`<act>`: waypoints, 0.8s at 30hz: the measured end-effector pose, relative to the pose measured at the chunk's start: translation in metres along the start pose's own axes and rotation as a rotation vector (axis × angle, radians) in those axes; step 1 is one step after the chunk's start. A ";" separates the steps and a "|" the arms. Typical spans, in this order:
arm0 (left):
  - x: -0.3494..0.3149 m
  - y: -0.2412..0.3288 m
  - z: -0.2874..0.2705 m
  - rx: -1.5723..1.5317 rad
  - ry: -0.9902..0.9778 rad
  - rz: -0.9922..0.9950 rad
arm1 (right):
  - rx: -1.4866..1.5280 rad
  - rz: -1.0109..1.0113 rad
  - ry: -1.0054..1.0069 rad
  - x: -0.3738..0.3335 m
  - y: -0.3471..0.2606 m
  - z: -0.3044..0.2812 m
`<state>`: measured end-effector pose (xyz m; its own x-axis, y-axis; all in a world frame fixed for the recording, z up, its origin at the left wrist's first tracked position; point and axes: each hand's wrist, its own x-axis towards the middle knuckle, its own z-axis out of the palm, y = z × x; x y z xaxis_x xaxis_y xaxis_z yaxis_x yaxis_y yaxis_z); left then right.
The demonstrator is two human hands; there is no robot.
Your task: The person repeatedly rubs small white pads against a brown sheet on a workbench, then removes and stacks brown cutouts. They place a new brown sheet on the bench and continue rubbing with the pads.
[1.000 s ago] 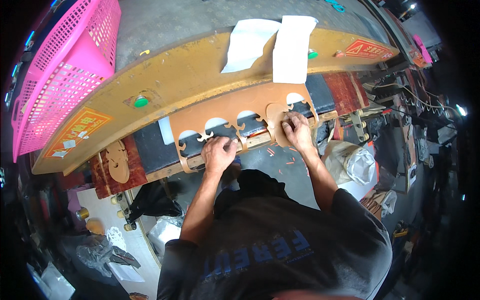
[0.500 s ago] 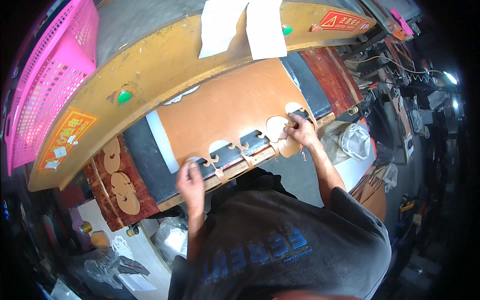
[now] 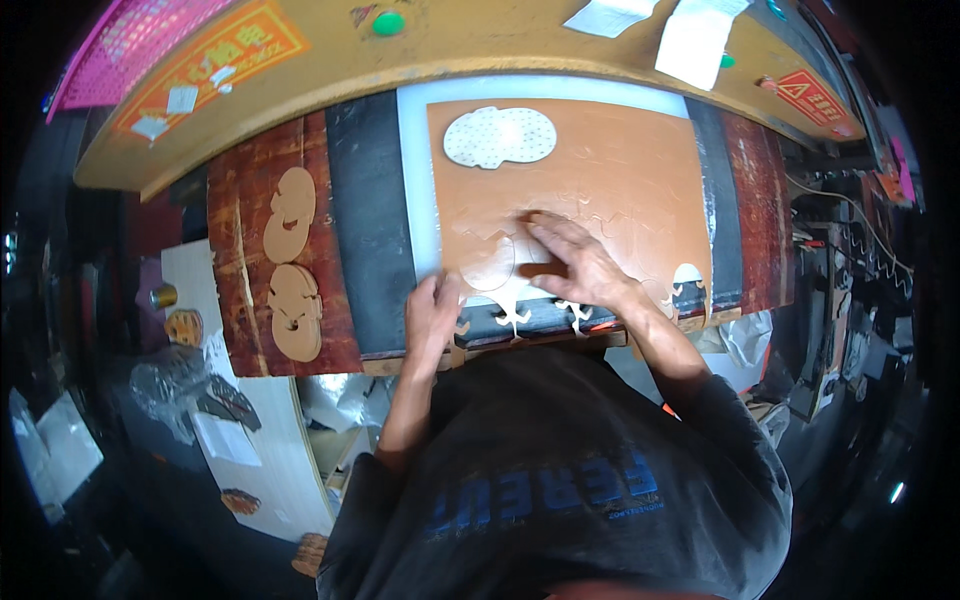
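A brown leather-like sheet (image 3: 620, 150) lies on a white board (image 3: 420, 225), its near edge cut into rounded gaps and thin hooked strips. My right hand (image 3: 580, 265) rests on the sheet with its fingers stretched out, beside curved cut lines. At the sheet's near left corner is my left hand (image 3: 432, 312), fingers curled together; what they grip, if anything, is hidden. A rounded cut outline (image 3: 487, 265) shows between the two hands. Towards the far left of the sheet sits a pale, dotted cutting die (image 3: 500, 137) with a double-lobed shape.
Several cut brown pieces (image 3: 293, 312) are stacked on the reddish worn board (image 3: 235, 270) at left. A yellow machine beam (image 3: 480, 50) with green buttons and paper sheets spans the far side. A pink basket (image 3: 130, 50) stands far left; plastic bags (image 3: 165, 385) lie below.
The view has shifted towards the left. My right hand has moved from the near-edge cut pieces onto the sheet and flattened. The dotted die now shows on the sheet, which lies further out from the beam.
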<state>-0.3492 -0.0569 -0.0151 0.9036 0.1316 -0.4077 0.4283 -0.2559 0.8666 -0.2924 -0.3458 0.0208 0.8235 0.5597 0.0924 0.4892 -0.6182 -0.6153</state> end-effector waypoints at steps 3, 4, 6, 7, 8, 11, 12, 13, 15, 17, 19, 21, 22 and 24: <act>0.018 0.006 0.002 -0.267 -0.010 -0.131 | -0.003 -0.026 -0.118 0.011 -0.010 0.017; 0.023 0.006 0.002 -0.371 -0.044 -0.144 | 0.039 0.004 -0.118 0.014 -0.010 0.017; 0.032 0.004 0.004 -0.614 -0.164 -0.193 | 0.064 0.033 -0.021 0.023 -0.004 0.009; 0.037 0.004 0.004 -0.611 -0.182 -0.213 | 0.044 0.115 0.038 0.031 0.000 0.004; 0.039 0.003 0.004 -0.619 -0.217 -0.249 | 0.013 0.096 0.106 0.039 0.006 -0.005; 0.041 0.002 0.005 -0.456 -0.130 -0.260 | -0.205 0.070 0.118 0.090 0.029 -0.025; 0.041 0.003 0.006 -0.384 -0.101 -0.215 | -0.298 0.046 0.131 0.109 0.037 -0.030; 0.041 0.004 0.008 -0.298 -0.069 -0.203 | -0.339 0.015 0.029 0.128 0.044 -0.031; 0.042 0.005 0.012 -0.357 -0.070 -0.200 | -0.409 -0.059 -0.108 0.152 0.055 -0.035; 0.044 0.007 0.016 -0.467 -0.102 -0.175 | -0.335 -0.017 -0.175 0.166 0.064 -0.044; 0.041 0.006 0.016 -0.506 -0.101 -0.165 | -0.228 -0.069 -0.123 0.162 0.065 -0.054; 0.039 0.004 0.014 -0.478 -0.095 -0.152 | -0.045 -0.065 0.127 0.139 0.065 -0.071; 0.036 0.004 0.012 -0.503 -0.118 -0.171 | 0.140 -0.013 0.239 0.125 0.066 -0.081; 0.039 0.010 0.007 -0.378 -0.071 -0.216 | 0.579 0.280 0.438 0.078 0.067 -0.098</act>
<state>-0.3097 -0.0605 -0.0246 0.7976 0.0745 -0.5985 0.5859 0.1404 0.7982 -0.1672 -0.3979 0.0640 0.9917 0.0815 0.0999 0.1174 -0.2501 -0.9611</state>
